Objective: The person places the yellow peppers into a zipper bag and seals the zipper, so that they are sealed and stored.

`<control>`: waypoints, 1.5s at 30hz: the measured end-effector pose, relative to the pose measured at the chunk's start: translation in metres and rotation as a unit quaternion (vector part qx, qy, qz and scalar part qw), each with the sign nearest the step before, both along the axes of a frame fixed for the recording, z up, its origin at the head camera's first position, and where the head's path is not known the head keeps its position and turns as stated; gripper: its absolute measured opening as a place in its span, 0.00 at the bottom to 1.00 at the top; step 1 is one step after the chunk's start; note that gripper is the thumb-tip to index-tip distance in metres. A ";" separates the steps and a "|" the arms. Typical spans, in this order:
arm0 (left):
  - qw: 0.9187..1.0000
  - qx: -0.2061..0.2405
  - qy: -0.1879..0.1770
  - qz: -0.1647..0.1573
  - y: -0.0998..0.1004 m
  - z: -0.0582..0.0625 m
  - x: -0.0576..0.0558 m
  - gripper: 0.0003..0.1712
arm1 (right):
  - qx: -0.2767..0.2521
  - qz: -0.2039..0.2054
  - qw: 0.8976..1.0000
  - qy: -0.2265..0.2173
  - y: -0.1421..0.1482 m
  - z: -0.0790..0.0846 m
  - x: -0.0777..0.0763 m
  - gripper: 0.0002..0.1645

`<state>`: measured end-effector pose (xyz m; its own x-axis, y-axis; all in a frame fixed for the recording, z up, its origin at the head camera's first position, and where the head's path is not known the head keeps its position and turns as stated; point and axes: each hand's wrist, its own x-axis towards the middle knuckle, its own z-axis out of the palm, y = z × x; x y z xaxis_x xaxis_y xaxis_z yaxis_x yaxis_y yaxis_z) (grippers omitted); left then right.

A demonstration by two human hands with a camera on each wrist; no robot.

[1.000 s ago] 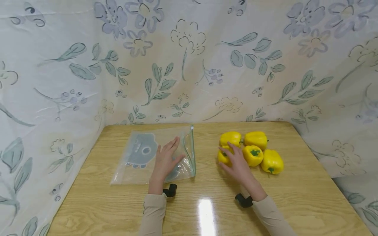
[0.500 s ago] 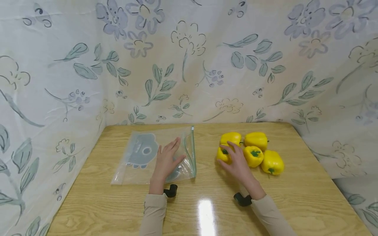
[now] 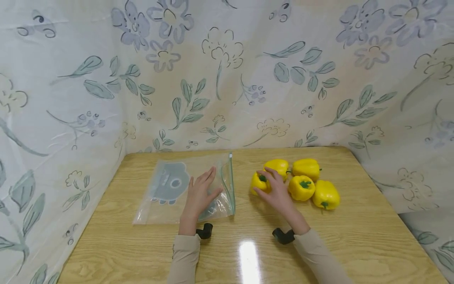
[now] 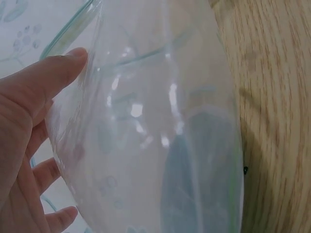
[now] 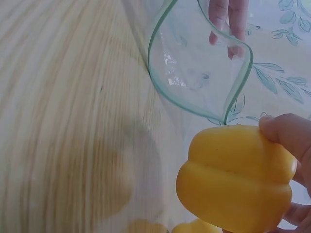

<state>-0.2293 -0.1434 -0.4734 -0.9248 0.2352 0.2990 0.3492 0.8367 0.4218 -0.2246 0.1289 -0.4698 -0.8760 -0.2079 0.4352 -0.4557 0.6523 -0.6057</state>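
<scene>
My right hand (image 3: 278, 195) grips a yellow bell pepper (image 3: 257, 183) from its right side, thumb and fingers spread around it. In the right wrist view the pepper (image 5: 235, 179) is held above the wooden table, close to the bag's mouth. A clear zip bag (image 3: 173, 213) with a blue cartoon print lies on the left, its green-edged mouth gaping toward the peppers. Over the bag near that mouth is my left hand (image 3: 200, 193), thumb and fingers extended and apart. In the left wrist view the thumb (image 4: 68, 63) touches the bag's film.
Several more yellow bell peppers sit together at the right: one at the back left (image 3: 278, 165), one at the back right (image 3: 306, 169), one in front (image 3: 301, 189) and one at the far right (image 3: 327, 196). A floral cloth (image 3: 227, 110) hangs behind the table (image 3: 134, 252).
My right hand has moved left with the bell pepper, away from the other peppers and toward the bag. My left hand has stayed in place over the bag.
</scene>
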 end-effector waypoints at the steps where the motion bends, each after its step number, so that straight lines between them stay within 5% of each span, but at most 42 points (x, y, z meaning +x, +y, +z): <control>1: 1.000 0.001 0.001 0.001 0.000 0.000 0.000 0.43 | -0.003 0.000 1.000 -0.007 -0.002 0.001 0.000 0.31; 16: 1.000 0.002 0.007 0.001 0.001 -0.008 0.003 0.42 | -0.052 0.021 0.998 -0.021 -0.032 -0.010 -0.011 0.29; 45: 1.000 -0.010 0.009 0.000 0.004 -0.002 0.001 0.41 | -0.141 0.066 0.985 -0.075 -0.066 -0.025 -0.025 0.32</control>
